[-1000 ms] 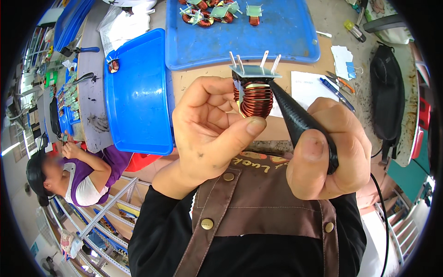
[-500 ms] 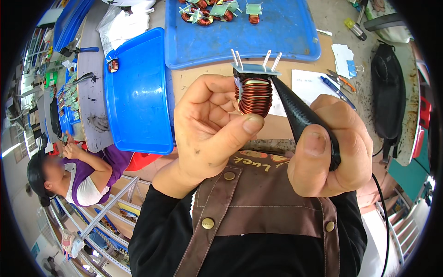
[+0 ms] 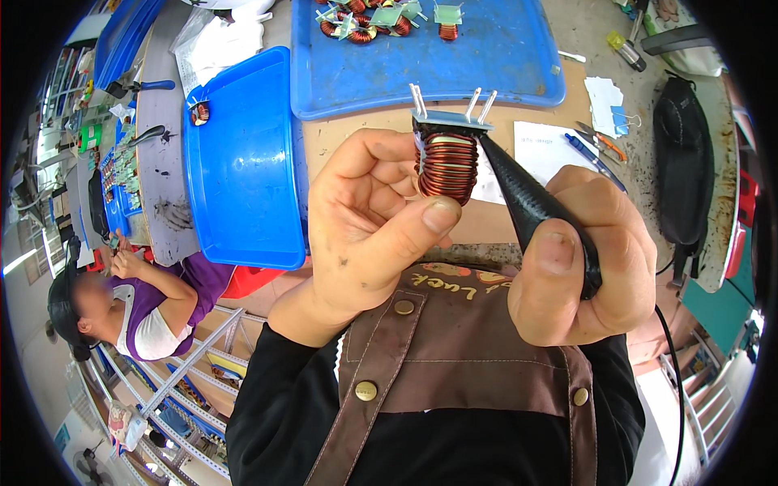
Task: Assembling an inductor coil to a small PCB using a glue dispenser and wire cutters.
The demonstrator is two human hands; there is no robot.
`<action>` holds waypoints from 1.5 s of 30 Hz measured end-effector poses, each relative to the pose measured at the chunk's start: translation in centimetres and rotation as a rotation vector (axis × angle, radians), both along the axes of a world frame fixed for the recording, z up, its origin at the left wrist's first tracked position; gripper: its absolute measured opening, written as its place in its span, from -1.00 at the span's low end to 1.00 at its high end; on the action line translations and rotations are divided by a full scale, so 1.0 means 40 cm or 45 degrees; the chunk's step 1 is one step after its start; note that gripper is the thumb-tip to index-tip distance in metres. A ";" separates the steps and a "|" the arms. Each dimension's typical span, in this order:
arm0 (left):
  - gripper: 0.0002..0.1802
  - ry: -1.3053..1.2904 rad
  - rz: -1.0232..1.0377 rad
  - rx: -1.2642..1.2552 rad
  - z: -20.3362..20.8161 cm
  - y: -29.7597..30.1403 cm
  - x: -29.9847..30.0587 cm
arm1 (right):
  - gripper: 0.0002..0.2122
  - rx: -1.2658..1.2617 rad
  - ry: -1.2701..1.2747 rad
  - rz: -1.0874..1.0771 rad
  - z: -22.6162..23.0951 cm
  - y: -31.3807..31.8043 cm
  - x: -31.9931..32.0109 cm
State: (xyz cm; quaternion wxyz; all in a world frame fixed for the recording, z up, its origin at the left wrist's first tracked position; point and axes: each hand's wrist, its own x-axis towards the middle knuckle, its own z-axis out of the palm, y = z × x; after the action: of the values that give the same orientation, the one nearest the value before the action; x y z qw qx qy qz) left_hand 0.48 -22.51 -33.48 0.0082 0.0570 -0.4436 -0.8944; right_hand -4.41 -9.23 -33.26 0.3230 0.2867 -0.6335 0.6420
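Observation:
My left hand (image 3: 369, 223) pinches a copper-wound toroidal coil (image 3: 448, 172) between thumb and fingers, raised above the table. On top of the coil sits a pale green base plate (image 3: 454, 120) with several metal pins pointing up, and dark material shows along its underside. My right hand (image 3: 579, 255) is closed around a black cone-shaped squeeze bag (image 3: 523, 188). The bag's narrow tip touches, or nearly touches, the right end of the plate where it meets the coil.
A blue tray (image 3: 421, 77) at the back holds several similar coils. A deeper blue tray (image 3: 243, 186) on the left has one coil (image 3: 199, 112). To the right lie paper, a pen (image 3: 592, 158), orange-handled pliers (image 3: 609, 147) and a black pouch (image 3: 681, 162). Another person (image 3: 146, 300) works at far left.
Little differs. The coil is tipped very slightly in my left hand, and both hands have barely shifted; the bag's tip stays by the plate's right end.

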 end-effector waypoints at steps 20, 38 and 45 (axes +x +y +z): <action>-0.62 -0.205 -0.199 0.357 0.000 -0.007 -0.002 | -0.57 0.107 0.003 0.166 -0.007 0.027 -0.004; -0.52 -0.210 -0.270 0.459 -0.010 -0.001 -0.006 | -0.84 0.157 0.008 0.238 -0.010 0.018 -0.002; -0.30 -0.055 -0.390 0.805 -0.053 -0.019 0.003 | -0.83 0.145 0.029 0.224 -0.012 0.017 -0.001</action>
State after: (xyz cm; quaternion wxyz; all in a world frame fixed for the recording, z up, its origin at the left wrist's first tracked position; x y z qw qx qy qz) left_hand 0.59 -23.28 -35.59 -0.1536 0.0083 -0.1483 -0.9769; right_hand -4.43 -8.55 -33.72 0.2557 0.3663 -0.6376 0.6276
